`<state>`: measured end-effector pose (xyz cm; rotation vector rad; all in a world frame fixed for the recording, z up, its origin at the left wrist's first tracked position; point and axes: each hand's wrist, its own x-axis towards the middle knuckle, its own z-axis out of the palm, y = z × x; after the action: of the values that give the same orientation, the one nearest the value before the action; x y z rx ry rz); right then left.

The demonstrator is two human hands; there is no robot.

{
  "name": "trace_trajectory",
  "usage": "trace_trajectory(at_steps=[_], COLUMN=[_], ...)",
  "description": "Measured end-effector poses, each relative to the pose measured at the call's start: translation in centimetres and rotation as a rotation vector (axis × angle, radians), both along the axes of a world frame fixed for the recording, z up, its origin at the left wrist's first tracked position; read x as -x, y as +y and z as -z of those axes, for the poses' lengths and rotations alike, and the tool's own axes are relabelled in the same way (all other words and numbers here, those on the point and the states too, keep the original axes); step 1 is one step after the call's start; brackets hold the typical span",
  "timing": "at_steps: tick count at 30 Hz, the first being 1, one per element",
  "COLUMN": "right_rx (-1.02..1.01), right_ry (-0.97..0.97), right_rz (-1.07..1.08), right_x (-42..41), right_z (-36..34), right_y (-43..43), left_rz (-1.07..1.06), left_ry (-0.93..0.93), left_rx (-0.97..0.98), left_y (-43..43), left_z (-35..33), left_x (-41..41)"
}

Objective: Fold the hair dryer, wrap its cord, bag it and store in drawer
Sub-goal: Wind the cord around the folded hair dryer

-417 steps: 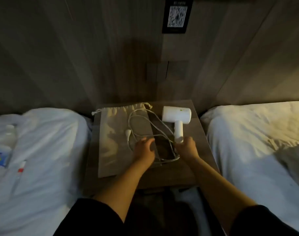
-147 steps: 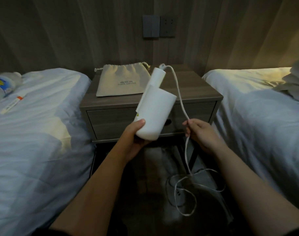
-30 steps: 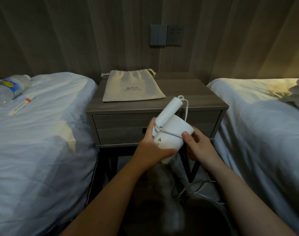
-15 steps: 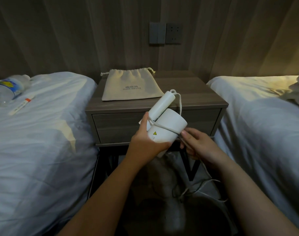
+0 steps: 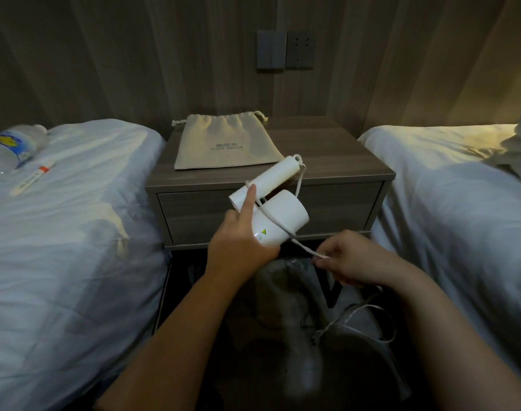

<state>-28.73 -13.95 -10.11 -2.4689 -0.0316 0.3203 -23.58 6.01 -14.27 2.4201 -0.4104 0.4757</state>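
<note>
Dim wood-panelled wall [image 5: 134, 54]; grey nightstand [image 5: 327, 149] between two white beds [image 5: 75, 232]; wall sockets [image 5: 285, 49]

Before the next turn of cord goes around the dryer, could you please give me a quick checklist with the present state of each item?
1. Hair dryer folded, handle against the body: ok.
2. Left hand gripping the dryer firmly: ok.
3. Right hand pinching the cord, line taut: ok.
4. All cord wrapped: not ok, slack hangs toward the floor.
5. Bag ready on the nightstand: ok, though its mouth looks drawn.
6. Drawer open: not ok, shut.
</note>
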Motion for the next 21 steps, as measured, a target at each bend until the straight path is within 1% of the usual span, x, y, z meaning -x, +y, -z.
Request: trace_trajectory(at_steps=[2,4,7,9,11,14,16,18,19,20,21], right_rx=[0.086,0.154,0.256,0.289,0.295,0.348,0.425,0.472,0.450,0.373,0.252], right_ry=[0.014,0.018,-0.064,-0.175,-0.302,-0.456,-0.474,-0.449,-0.426,-0.397,-0.375], right_rz=[-0.109,-0.179,-0.217,-0.165,-0.083,0.046,0.125,0.182,0.201,0.211,0.209], right_x=[0.5,0.9,1.4,1.3,1.2,0.9,0.8,0.6,0.5,0.4,0.4], right_z=[-0.6,-1.2,-2.1,-2.3,-2.0,-1.7,-1.4,-1.2,-1.2,-1.1,-1.1], right_y=[0.4,0.6,0.6,0.6,0.8,0.8,0.0,-0.7,-0.9,-1.1,-1.3], left_rz=[-0.011,-0.008,0.036,0.136,0.239,0.331,0.364,0.377,0.380,0.385,0.390], left_ry=[-0.154,-0.207,-0.170,-0.075,0.029,0.050,0.044,0.031,0.021,0.011,0.002], left_rx=[-0.150,-0.284,-0.452,-0.530,-0.565,-0.595,-0.620,-0.632,-0.629,-0.622,-0.617], left_y=[0.0,0.1,0.3,0.3,0.0,-0.6,-0.8,-0.8,-0.7,-0.7,-0.7], left_z=[0.6,1.0,1.1,0.8,0.8,1.0,1.2,1.2,1.1,1.1,1.0], left_x=[-0.3,-0.8,-0.9,-0.6,-0.3,-0.1,0.0,-0.1,-0.1,0.0,0.0])
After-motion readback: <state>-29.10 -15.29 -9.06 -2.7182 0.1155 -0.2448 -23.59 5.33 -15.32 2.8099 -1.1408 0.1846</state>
